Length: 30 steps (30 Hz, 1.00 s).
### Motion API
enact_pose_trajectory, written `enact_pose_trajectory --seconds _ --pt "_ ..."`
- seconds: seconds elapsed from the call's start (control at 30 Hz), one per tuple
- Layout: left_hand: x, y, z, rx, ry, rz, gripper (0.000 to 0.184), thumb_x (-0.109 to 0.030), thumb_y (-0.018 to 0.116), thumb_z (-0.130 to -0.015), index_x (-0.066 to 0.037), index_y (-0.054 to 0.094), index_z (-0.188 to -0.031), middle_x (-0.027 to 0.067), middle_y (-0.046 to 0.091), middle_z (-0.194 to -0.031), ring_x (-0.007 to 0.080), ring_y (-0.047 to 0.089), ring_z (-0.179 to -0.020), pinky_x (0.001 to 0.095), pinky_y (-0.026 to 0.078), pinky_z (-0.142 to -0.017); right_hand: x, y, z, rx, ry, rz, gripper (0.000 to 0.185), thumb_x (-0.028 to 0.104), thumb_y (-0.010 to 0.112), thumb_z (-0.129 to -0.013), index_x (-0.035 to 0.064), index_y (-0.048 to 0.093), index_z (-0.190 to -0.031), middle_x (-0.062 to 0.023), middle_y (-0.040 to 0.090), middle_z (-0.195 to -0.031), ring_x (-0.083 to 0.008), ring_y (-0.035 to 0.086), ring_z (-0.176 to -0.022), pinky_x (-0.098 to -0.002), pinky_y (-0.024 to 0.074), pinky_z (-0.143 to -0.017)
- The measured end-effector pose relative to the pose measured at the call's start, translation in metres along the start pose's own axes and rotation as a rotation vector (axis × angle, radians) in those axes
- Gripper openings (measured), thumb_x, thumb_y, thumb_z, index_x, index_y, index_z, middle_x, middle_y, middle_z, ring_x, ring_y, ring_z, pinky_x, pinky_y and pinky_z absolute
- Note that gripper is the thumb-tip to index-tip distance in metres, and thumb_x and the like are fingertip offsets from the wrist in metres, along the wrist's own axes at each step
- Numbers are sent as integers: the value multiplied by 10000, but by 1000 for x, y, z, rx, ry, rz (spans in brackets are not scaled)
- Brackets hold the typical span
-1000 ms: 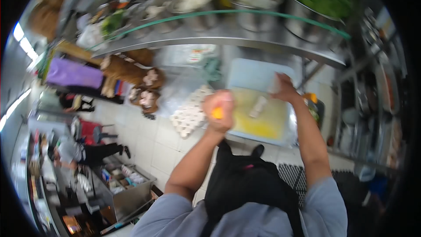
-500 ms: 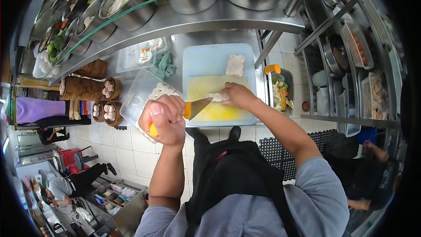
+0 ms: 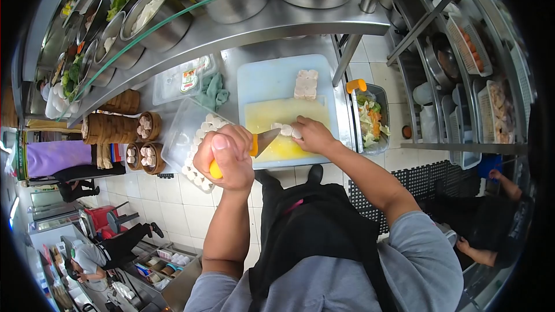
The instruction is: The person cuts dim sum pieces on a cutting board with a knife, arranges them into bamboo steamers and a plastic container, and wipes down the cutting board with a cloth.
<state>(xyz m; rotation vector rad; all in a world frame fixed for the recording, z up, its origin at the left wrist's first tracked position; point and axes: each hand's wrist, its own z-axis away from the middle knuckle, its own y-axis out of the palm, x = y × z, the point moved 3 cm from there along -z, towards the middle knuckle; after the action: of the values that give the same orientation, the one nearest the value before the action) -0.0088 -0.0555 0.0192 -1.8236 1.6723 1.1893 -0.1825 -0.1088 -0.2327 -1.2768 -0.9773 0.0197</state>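
Observation:
A knife with a yellow handle is wrapped in the fingers of my left hand; its blade points right over the yellow-stained cutting board. The blade tip meets small pale pieces lying on the board. My right hand has its fingertips against the right end of these pieces. A pale block scored into squares rests farther back on the board. Left of the board, partly behind my left hand, is a clear tray of small white pieces.
Beside the tray's back edge lie a green cloth and a lidded clear container. A bin of vegetable scraps stands to the right. Bamboo steamers are at left. Overhead runs a metal shelf with pots. Other people are at lower left and right.
The first frame shows my hands farther apart and a piece lying between them. They have since come together at the pieces. Over the last half second the pieces have separated slightly at the blade.

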Motion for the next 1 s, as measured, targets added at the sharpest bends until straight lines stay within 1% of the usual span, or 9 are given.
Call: enact_pose_trajectory --seconds 0.23,0.4,0.47,0.53,0.63,0.77,0.87,0.93,1.0 --pt "-10 8 -8 64 15 -19 383 -162 443 -1070 -69 353 -709 47 372 -557 123 320 -460 309 306 -447 7 -17 -5 -96 -31 -75 317 217 743 -856 38 692 -1113 -146 631 -1117 -364 676 -1009 -465 565 -876" --pt "4 -6 -10 38 85 -127 391 -166 436 -1069 -70 352 -699 42 352 -546 121 300 -458 304 294 -438 -11 -19 -5 -56 83 -123 360 241 779 -830 64 699 -1134 -157 632 -1163 -364 652 -1071 -462 539 -952" --pt "-4 -18 -11 -20 -7 -16 411 -152 485 -1054 -48 358 -677 49 395 -545 123 350 -473 309 312 -450 -16 -10 -1 -89 88 -149 450 268 799 -820 55 684 -1200 -168 614 -1170 -361 623 -1140 -458 516 -1003" --pt "-7 -20 -12 -18 9 -11 413 -158 482 -1056 -50 357 -677 42 383 -543 119 337 -469 306 302 -451 -9 -27 -6 61 170 -6 566 289 792 -838 44 636 -1323 -190 596 -1294 -368 575 -1256 -449 482 -1068" --pt "-15 -19 -14 -36 3 15 413 -163 483 -1059 -54 354 -683 46 392 -545 119 346 -470 300 312 -455 19 -53 -17 28 194 78 632 304 805 -832 25 599 -1360 -192 578 -1344 -378 540 -1302 -444 453 -1104" --pt "-6 -21 -11 -29 20 -117 415 -181 440 -1070 -86 328 -682 26 334 -537 111 285 -455 299 300 -437 -4 -18 -48 -222 -37 -64 535 281 797 -847 18 623 -1279 -169 594 -1300 -363 556 -1262 -437 455 -1090" --pt "7 -31 -4 -35 7 -146 410 -167 440 -1068 -83 322 -685 31 338 -539 114 298 -453 301 307 -433 -16 -4 -59 -116 -73 -132 396 208 776 -872 44 635 -1203 -142 614 -1196 -352 581 -1200 -454 478 -1036" --pt "7 -39 2 -50 -35 -171 409 -153 440 -1066 -83 311 -685 34 335 -537 116 308 -453 302 310 -429 -9 -7 -54 130 16 -263 349 154 762 -880 74 636 -1196 -138 637 -1202 -351 595 -1196 -454 490 -1005" --pt "0 -43 3 -66 -41 -109 409 -169 442 -1061 -86 314 -681 31 334 -537 112 296 -455 302 310 -435 -2 -6 -38 118 -18 -227 356 152 771 -869 78 634 -1190 -139 640 -1186 -357 605 -1180 -456 497 -990"
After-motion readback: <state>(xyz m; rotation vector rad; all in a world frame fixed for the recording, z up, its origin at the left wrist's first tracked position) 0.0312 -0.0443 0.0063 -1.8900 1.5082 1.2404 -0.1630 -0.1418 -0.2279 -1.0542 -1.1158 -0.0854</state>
